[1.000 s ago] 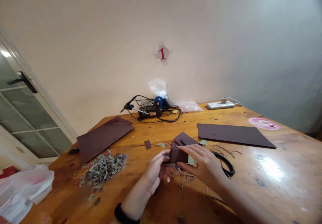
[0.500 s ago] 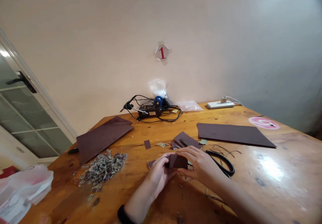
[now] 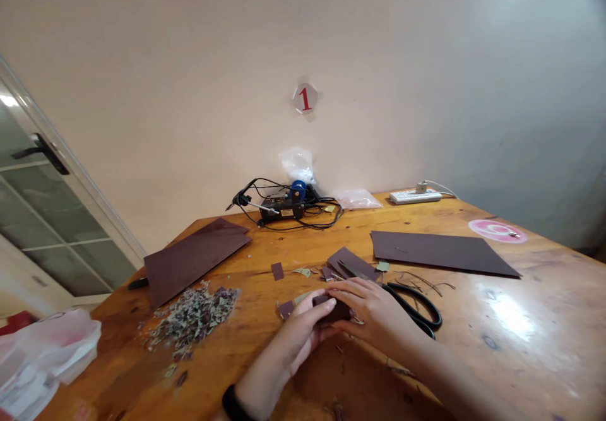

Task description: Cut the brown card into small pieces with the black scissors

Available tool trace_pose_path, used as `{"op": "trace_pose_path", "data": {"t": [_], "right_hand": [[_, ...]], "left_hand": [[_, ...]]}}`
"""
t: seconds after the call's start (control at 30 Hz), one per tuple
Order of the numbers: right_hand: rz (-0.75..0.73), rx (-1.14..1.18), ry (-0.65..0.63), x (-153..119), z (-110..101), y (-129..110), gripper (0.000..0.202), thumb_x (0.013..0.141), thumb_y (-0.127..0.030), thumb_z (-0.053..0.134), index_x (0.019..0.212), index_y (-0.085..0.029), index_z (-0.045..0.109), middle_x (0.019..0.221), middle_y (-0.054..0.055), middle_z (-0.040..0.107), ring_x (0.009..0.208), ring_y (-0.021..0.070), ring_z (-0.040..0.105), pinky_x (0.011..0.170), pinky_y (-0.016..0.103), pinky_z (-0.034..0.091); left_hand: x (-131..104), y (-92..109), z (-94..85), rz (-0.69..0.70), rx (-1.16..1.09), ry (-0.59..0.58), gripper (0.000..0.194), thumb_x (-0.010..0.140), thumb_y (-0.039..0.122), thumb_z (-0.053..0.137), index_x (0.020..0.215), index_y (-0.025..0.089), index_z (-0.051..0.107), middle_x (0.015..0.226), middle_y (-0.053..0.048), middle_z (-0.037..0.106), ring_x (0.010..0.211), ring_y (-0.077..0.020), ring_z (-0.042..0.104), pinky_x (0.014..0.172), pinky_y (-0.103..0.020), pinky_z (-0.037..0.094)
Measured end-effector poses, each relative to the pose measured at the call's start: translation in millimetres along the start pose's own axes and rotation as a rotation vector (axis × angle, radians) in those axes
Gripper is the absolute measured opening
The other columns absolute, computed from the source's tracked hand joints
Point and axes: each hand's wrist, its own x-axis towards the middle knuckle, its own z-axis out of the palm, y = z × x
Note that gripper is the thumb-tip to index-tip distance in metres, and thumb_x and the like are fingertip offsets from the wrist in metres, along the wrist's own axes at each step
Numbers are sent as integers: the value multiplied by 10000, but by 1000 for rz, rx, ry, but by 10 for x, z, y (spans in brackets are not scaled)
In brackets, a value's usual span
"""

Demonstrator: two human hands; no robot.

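Note:
My left hand (image 3: 307,323) grips a small dark maroon piece of card (image 3: 337,310), its thumb pressed on the near face. From the other side my right hand (image 3: 369,307) closes on the same piece, fingers along its top and thumb below. Part of the card is hidden by the fingers. Black-handled scissors (image 3: 421,307) lie just beyond my right wrist, their blades over a dark card piece (image 3: 353,262). Small maroon and greenish scraps (image 3: 286,309) lie beside my left hand.
A heap of shredded bits (image 3: 199,317) lies on the left. Large dark sheets (image 3: 199,260) rest behind it, and another sheet (image 3: 440,254) is at right. A black device with cables (image 3: 284,206), a power strip (image 3: 415,197) and a plastic bag (image 3: 47,351) are also on the table.
The card between my hands has tilted, and less of it shows. My left thumb has come over its near face. My right hand has shifted slightly left.

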Motion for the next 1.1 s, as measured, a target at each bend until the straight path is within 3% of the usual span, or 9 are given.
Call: {"op": "trace_pose_path", "data": {"t": [0.23, 0.37, 0.5, 0.6, 0.77, 0.9, 1.0, 1.1], "right_hand": [[31, 63, -20, 20, -42, -92, 449, 727, -262, 762, 1147, -194, 618, 1186, 78, 663, 1081, 241, 600, 942, 411, 490], [30, 34, -30, 28, -21, -94, 436, 718, -306, 767, 1118, -195, 633, 1168, 84, 669, 1063, 260, 609, 912, 420, 501], [-11, -33, 17, 19, 25, -29, 430, 746, -300, 737, 1148, -197, 623, 1154, 90, 676, 1046, 262, 619, 880, 416, 516], [-7, -91, 61, 16, 18, 35, 398, 765, -293, 714, 1142, -197, 627, 1137, 101, 682, 1028, 266, 626, 854, 428, 527], [1, -155, 90, 22, -25, 101, 375, 768, -295, 713, 1112, -166, 637, 1097, 117, 692, 988, 281, 639, 829, 449, 537], [15, -145, 76, 19, -23, 64, 371, 765, -270, 714, 1107, -153, 629, 1097, 116, 690, 986, 278, 643, 834, 449, 540], [71, -73, 93, 20, -63, 25, 358, 790, -323, 688, 1112, -187, 609, 1156, 107, 666, 1039, 270, 628, 871, 436, 526], [168, 8, 148, 23, -160, 74, 296, 866, -363, 578, 1112, -198, 581, 1139, 110, 657, 1037, 250, 630, 856, 392, 527]], "left_hand": [[19, -85, -56, 31, 102, -86, 462, 692, 330, 764, 1075, 166, 566, 1055, -113, 645, 925, -238, 637, 729, -310, 505], [29, -124, -62, 110, 180, -33, 453, 693, 353, 755, 1075, 176, 589, 1092, -96, 636, 1047, -255, 580, 740, -287, 488], [12, -79, -44, 34, 82, -7, 391, 725, 411, 711, 1034, 206, 585, 1041, -64, 644, 860, -202, 633, 681, -289, 497], [11, -12, -70, 7, 95, 20, 352, 723, 421, 710, 985, 216, 595, 1015, -47, 654, 755, -165, 648, 730, -298, 493], [108, -2, -207, 144, 327, 64, 324, 666, 425, 734, 848, 170, 650, 851, -48, 661, 749, -170, 617, 686, -269, 466], [166, -35, -225, 215, 370, 107, 342, 577, 414, 763, 762, 148, 655, 736, -25, 635, 636, -143, 568, 637, -261, 448], [146, 44, -196, 237, 394, 132, 312, 579, 401, 737, 734, 147, 639, 724, -23, 632, 638, -145, 568, 664, -270, 452], [122, 253, -270, 260, 501, 206, 302, 595, 415, 672, 744, 158, 618, 733, -33, 637, 652, -163, 580, 656, -276, 449]]}}
